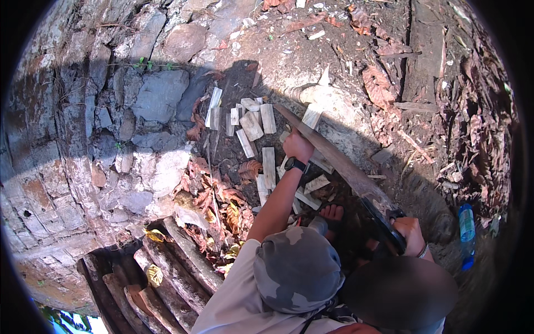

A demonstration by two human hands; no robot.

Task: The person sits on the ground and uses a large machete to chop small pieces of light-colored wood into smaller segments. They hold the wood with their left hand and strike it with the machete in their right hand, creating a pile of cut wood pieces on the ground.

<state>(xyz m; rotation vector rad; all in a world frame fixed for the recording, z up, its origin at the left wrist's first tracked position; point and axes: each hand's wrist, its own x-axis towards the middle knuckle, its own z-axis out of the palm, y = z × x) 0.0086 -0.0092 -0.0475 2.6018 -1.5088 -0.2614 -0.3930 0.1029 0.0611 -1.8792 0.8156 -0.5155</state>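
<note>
My right hand (410, 234) grips the dark handle of a long machete (334, 158). Its rusty blade runs up and left over the dirt. My left hand (297, 146), with a black watch on the wrist, is closed right against the blade, apparently around a pale piece of split wood (283, 164) that shows just below the fist. Several more pale split pieces (253, 125) lie scattered on the dark soil around and beyond that hand. A grey camouflage cap (297, 270) fills the lower middle and hides the ground under it.
A rough stone and brick wall (111, 122) rises on the left. Old dark logs (167, 267) lean at the lower left. Dry leaves (222, 206) cover the soil. A foot in a sandal (332, 213) rests near the wood. A blue plastic bottle (466, 234) lies at the right.
</note>
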